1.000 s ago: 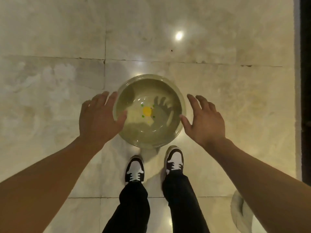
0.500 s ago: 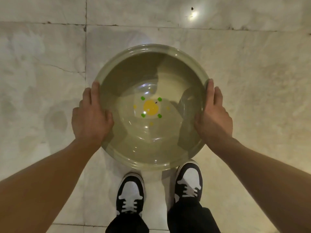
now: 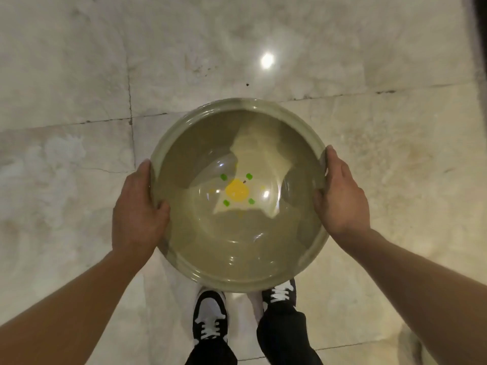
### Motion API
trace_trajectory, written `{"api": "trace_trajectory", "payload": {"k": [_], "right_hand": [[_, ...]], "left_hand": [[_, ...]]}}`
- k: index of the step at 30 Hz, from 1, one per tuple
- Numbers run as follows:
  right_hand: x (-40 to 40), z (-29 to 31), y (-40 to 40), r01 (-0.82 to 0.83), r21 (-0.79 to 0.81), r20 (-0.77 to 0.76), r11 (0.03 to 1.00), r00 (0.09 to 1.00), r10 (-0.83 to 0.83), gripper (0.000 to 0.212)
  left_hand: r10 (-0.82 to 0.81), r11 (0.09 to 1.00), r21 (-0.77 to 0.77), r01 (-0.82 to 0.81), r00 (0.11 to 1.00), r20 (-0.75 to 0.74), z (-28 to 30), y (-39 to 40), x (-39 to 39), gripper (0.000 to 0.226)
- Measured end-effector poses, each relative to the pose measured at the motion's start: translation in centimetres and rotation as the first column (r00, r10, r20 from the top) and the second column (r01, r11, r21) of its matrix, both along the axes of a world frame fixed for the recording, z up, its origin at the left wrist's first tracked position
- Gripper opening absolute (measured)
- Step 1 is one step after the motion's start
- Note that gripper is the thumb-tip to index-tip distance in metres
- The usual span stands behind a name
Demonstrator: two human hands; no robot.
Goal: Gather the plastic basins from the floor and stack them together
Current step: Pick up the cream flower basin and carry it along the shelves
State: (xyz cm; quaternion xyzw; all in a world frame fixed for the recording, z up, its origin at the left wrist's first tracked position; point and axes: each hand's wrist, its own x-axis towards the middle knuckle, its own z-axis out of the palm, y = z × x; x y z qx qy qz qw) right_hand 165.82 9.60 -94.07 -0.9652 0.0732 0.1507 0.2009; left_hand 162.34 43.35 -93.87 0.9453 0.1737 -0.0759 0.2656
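Head view: left hand [image 3: 137, 209] and right hand [image 3: 342, 196] are gripping opposite sides of the translucent olive basin's [image 3: 237, 246] rim, thumbs hooking inside. Between both grips, the basin is hanging above the marble floor [image 3: 79, 75], over the sneakers [image 3: 210, 317].

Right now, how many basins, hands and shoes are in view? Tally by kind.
Basins: 1, the greenish translucent basin, held at its rim by the left hand and the right hand.
Hands: 2.
Shoes: 2, the left shoe and the right shoe.
Total: 5.
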Motion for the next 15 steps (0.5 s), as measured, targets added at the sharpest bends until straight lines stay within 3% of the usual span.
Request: {"api": "trace_trajectory", "payload": {"k": [5,8,15], "right_hand": [[-2.3,8.7,-5.2,0.163,-0.013,0.054,0.987,0.985,-0.162,0.081],[-5.2,13.0,-9.6,0.298,-0.055,0.095,0.953,0.952,-0.292,0.080],[-15.5,20.1,-21.9,0.676,-0.053,0.195,0.735,0.729,-0.657,0.082]], "left_hand": [[-0.127,0.991,-0.049,0.128,0.991,0.040,8.4,-5.1,2.4,0.084],[-0.287,0.954,-0.064,0.292,0.955,0.079,12.5,-9.8,3.6,0.070],[-0.601,0.784,-0.106,0.611,0.791,0.117,20.2,-26.8,5.0,0.055]]}}
